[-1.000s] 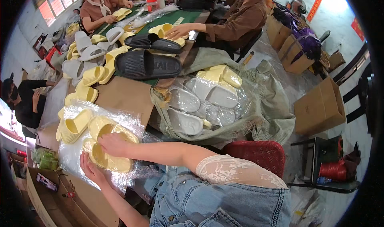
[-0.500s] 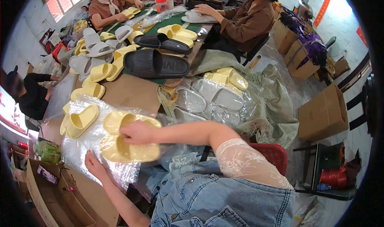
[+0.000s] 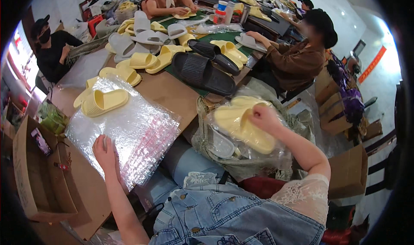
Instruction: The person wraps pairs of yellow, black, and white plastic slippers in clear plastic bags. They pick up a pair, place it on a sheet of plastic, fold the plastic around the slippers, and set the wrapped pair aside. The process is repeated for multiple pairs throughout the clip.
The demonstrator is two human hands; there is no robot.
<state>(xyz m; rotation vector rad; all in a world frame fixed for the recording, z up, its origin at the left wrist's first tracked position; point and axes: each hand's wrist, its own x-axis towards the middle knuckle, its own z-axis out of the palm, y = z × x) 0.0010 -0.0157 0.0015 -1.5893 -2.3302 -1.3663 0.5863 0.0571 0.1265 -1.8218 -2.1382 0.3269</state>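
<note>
Right hand (image 3: 265,117) grips bagged yellow slippers (image 3: 241,124) over the sack (image 3: 258,158), left hand (image 3: 105,152) flat on bag stack (image 3: 125,128); prob. light, soft foam w/ slippery film, so pinch at heel.

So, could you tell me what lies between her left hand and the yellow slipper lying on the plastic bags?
In the head view, only the stack of clear plastic bags lies between the left hand and the yellow slipper.

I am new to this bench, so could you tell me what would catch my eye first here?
The right hand holds a bagged pair of pale yellow slippers over a large sack at the table's right. The left hand presses a stack of clear bags on the brown table, beside another yellow pair.
</note>
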